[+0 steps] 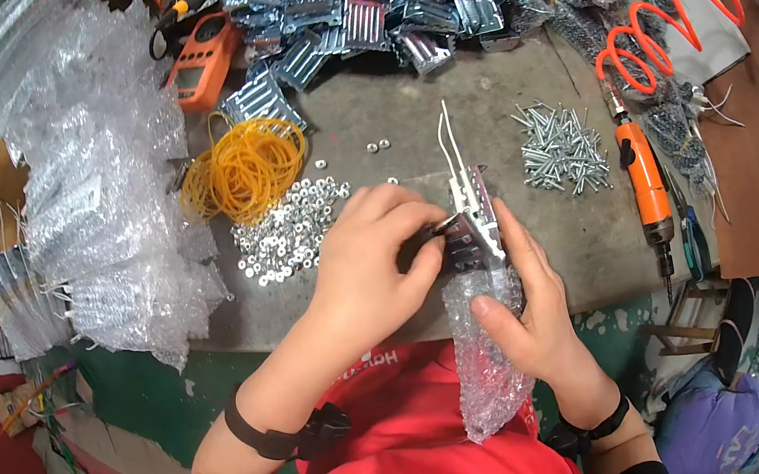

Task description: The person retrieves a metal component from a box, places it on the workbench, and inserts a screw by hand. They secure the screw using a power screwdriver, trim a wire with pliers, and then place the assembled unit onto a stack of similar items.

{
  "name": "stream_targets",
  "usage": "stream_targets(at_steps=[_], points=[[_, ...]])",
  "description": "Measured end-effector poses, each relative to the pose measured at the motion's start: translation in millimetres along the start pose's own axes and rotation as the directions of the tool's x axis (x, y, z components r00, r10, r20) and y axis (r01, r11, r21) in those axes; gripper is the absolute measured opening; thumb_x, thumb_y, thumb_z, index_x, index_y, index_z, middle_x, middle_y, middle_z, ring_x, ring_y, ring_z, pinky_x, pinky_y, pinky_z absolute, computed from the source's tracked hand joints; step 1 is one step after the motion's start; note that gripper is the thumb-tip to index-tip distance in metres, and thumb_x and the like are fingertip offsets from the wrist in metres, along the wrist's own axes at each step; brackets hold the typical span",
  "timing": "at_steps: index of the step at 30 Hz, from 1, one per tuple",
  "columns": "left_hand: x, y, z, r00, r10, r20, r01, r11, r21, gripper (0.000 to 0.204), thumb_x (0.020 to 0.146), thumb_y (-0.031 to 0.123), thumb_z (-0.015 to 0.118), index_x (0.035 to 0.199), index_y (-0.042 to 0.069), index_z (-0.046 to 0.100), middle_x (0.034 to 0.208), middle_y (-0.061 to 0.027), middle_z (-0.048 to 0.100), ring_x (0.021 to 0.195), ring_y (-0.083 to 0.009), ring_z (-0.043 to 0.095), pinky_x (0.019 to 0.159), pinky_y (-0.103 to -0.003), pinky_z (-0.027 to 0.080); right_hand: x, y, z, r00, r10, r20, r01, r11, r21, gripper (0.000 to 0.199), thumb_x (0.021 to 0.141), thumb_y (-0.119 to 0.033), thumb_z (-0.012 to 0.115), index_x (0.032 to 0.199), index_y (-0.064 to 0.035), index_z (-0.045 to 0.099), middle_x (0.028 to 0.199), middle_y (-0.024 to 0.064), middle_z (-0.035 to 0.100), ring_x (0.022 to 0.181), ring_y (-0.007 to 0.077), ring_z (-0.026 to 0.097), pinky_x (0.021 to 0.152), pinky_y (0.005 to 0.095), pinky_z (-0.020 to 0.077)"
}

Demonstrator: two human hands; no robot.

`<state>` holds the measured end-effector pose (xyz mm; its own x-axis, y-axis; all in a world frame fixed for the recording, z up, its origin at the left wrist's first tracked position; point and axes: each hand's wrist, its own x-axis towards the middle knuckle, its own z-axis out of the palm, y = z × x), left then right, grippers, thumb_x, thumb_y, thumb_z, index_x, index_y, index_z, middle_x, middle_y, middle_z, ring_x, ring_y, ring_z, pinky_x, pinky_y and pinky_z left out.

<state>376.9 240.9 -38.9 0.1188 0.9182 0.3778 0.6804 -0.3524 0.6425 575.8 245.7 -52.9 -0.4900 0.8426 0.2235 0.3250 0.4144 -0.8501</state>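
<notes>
My left hand [367, 254] is closed around a small dark tool [419, 245], mostly hidden by the fingers, so its kind is unclear. Its thin tip touches a shiny slotted metal part [468, 247] that stands at the table's front edge. White wires [454, 158] rise from that part's upper end, and bubble wrap [489, 350] hangs from its lower end over my red apron. On the part's right side my right hand [535, 311] grips it, thumb over the bubble wrap and fingers along the edge.
Small white-and-metal nuts [283, 239] and yellow rubber bands [245, 164] lie left; screws [562, 149] lie right. An orange power screwdriver [646, 180] hangs on a coiled red hose [644, 38]. Behind are slotted metal parts [362, 22] and an orange meter [205, 63]; bubble wrap sheets [91, 186] fill the left.
</notes>
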Motion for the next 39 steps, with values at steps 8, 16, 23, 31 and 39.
stream_targets(at_steps=[8,16,23,31,39], points=[[12,-11,-1,1.000,-0.008,0.014,0.007,1.000,0.016,0.022,0.072,-0.004,0.059,0.093,0.003,0.063,0.080,-0.0134,0.062,0.073,-0.0318,0.062,0.064,-0.037,0.051,-1,-3,3,0.998,0.050,-0.023,-0.050,0.998,0.024,0.075,0.074,-0.013,0.062,0.138,0.0075,0.030,0.134,0.0247,0.043,0.125,0.0369,0.041,0.105,0.0424,0.0289],[27,-12,5,0.985,0.133,-0.107,-0.116,0.982,0.148,0.019,0.070,0.001,0.066,0.088,0.005,0.064,0.075,-0.0089,0.060,0.070,-0.0283,0.061,0.060,-0.037,0.049,-1,-3,2,0.999,0.035,-0.010,-0.035,0.999,0.015,0.074,0.076,-0.015,0.061,0.139,0.0073,0.029,0.136,0.0236,0.042,0.126,0.0357,0.040,0.106,0.0412,0.0280],[30,-8,1,0.980,0.150,-0.132,-0.121,0.972,0.200,0.020,0.067,0.000,0.066,0.085,0.007,0.063,0.075,-0.0081,0.059,0.071,-0.0274,0.060,0.061,-0.036,0.049,-1,-6,1,0.998,0.064,0.003,-0.064,0.998,0.014,0.074,0.075,-0.014,0.062,0.139,0.0067,0.029,0.135,0.0241,0.042,0.125,0.0371,0.040,0.105,0.0419,0.0289],[45,-9,-10,0.985,0.169,0.035,-0.173,0.947,0.270,0.015,0.069,0.004,0.066,0.084,0.005,0.064,0.073,-0.0097,0.060,0.069,-0.0295,0.061,0.062,-0.037,0.049,-2,-1,2,1.000,0.017,-0.009,-0.017,1.000,-0.009,0.074,0.076,-0.014,0.061,0.139,0.0061,0.029,0.135,0.0245,0.041,0.124,0.0383,0.039,0.105,0.0425,0.0291],[55,2,-17,0.969,0.215,0.123,-0.246,0.894,0.373,0.010,0.071,0.006,0.063,0.080,0.003,0.064,0.076,-0.0110,0.062,0.073,-0.0315,0.061,0.064,-0.040,0.049,-1,0,2,1.000,0.015,-0.012,-0.015,1.000,0.000,0.076,0.073,-0.012,0.061,0.139,0.0067,0.029,0.135,0.0244,0.041,0.125,0.0380,0.039,0.105,0.0425,0.0286]])
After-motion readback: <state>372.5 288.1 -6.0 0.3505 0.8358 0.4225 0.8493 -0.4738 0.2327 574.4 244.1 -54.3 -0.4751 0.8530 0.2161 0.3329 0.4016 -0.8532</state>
